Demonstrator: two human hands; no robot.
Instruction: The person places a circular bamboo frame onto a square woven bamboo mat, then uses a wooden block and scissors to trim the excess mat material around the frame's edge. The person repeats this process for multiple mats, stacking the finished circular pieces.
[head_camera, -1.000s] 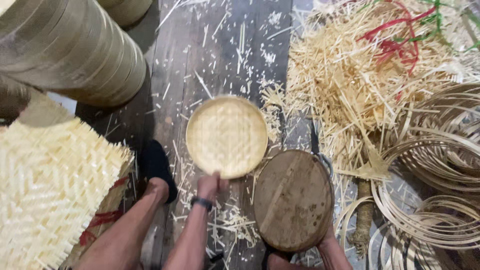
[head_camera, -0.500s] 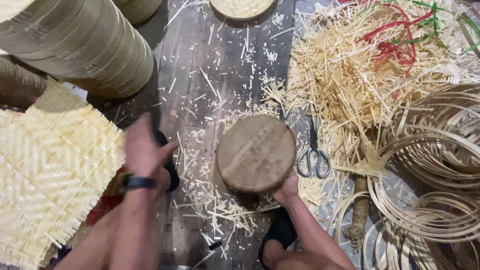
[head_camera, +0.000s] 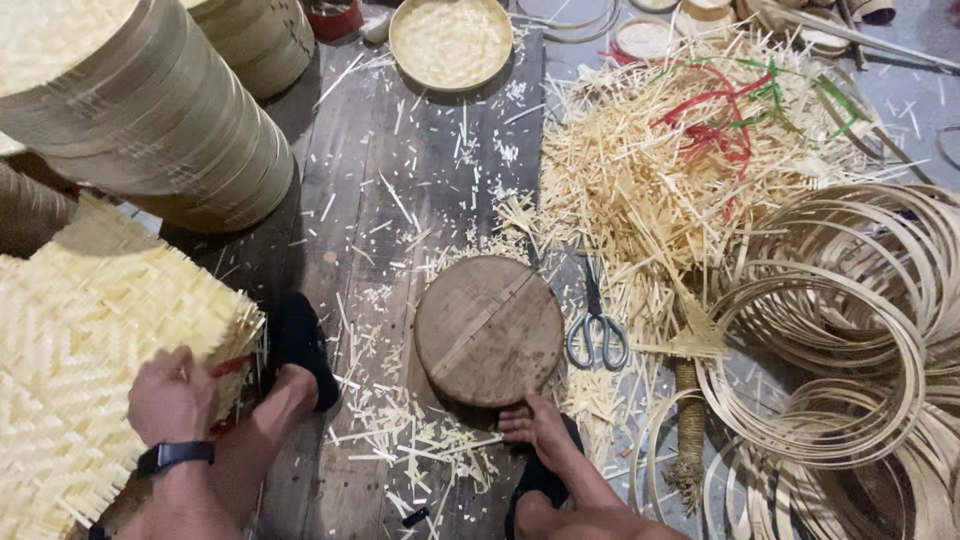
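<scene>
My left hand (head_camera: 170, 397), with a dark watch on the wrist, grips the near right edge of a stack of pale woven bamboo mats (head_camera: 90, 330) at the lower left. A red strap (head_camera: 230, 366) shows at that edge, beside my fingers. My right hand is out of view. A round wooden block (head_camera: 488, 330) lies on the plank floor in front of me. My right foot (head_camera: 535, 425) touches its near rim, and my left foot (head_camera: 290, 392) rests on a black sandal. A round woven bamboo tray (head_camera: 450, 42) lies far ahead at the top.
Scissors (head_camera: 597, 335) lie just right of the block. Behind them is a heap of bamboo offcuts (head_camera: 680, 170) with red and green strips. Coiled bamboo hoops (head_camera: 840, 330) fill the right side. Tall stacks of bamboo rims (head_camera: 150, 120) stand at upper left. Splinters litter the planks.
The round woven tray has gone from just in front of me to the far end of the floor. My left hand swung left and took hold of the mat stack's edge.
</scene>
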